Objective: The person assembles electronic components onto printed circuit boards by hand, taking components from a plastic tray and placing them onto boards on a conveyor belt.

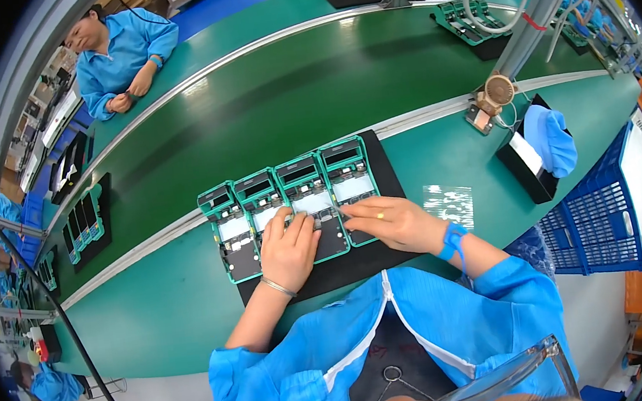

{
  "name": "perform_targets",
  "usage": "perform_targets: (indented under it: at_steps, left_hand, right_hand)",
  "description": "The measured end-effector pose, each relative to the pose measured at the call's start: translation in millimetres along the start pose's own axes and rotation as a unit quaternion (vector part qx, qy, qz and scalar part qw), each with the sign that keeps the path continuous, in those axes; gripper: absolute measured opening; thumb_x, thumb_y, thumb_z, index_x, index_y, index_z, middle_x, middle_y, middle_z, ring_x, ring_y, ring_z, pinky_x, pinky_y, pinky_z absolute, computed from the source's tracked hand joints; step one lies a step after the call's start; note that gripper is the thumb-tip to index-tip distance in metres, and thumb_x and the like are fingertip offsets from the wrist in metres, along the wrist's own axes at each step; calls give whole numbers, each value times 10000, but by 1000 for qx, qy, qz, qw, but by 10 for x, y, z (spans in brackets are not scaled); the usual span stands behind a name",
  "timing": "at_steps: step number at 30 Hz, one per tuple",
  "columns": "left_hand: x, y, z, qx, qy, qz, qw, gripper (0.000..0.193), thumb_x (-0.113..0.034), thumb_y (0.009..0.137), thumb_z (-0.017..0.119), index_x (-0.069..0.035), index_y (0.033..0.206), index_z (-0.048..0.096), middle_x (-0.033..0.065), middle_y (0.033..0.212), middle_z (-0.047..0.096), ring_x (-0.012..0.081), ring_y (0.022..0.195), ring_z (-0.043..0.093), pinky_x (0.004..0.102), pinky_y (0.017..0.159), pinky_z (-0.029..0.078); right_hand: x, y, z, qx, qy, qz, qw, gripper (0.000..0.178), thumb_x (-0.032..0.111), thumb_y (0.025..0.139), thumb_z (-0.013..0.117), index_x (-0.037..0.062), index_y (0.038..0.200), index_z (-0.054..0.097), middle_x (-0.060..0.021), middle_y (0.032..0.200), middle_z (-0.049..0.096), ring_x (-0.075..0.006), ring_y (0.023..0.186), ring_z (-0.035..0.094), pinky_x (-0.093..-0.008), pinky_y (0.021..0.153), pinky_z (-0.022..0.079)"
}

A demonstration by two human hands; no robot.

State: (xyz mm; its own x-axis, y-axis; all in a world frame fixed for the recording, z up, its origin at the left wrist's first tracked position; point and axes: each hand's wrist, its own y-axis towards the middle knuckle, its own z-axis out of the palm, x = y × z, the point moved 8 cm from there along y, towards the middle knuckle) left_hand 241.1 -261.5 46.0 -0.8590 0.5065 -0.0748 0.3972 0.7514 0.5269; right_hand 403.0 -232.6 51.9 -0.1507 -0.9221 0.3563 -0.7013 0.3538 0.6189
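Observation:
Several green-framed handheld device housings with exposed circuit boards [353, 188] stand side by side on a black mat [393, 181]. My left hand [289, 252] lies over the second and third housings from the left. Its bent fingers rest on the third one, the tips partly hidden. My right hand [396, 225] reaches in from the right, across the lower part of the rightmost housing. Its thumb and forefinger are pinched at the third housing's right edge, around something thin that I cannot make out.
A clear sheet of small parts [449, 204] lies right of the mat. Beyond are a small fan [496, 94], a black box [525, 167] with a blue cap [549, 139], and a blue crate [592, 215]. A green conveyor belt [264, 101] runs behind; a co-worker [122, 57] sits across it.

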Motion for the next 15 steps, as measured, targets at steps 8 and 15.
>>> perform_targets:
  at_steps: [8, 15]
  left_hand:
    - [107, -149, 32, -4, 18, -31, 999, 369, -127, 795, 717, -17, 1135, 626, 117, 1184, 633, 334, 1108, 558, 423, 894, 473]
    - [132, -169, 79, 11, 9, -29, 999, 365, -136, 808, 709, -11, 1139, 620, 127, 1202, 622, 329, 1100, 560, 416, 892, 474]
  right_hand:
    - [-101, 303, 515, 54, -62, -60, 995, 344, 53, 785, 648, 34, 1128, 654, -147, 1277, 624, -289, 1084, 646, -368, 889, 567]
    - [-101, 347, 558, 50, -86, -73, 992, 320, 68, 787, 648, 36, 1106, 659, -143, 1263, 630, -278, 1091, 640, -356, 893, 566]
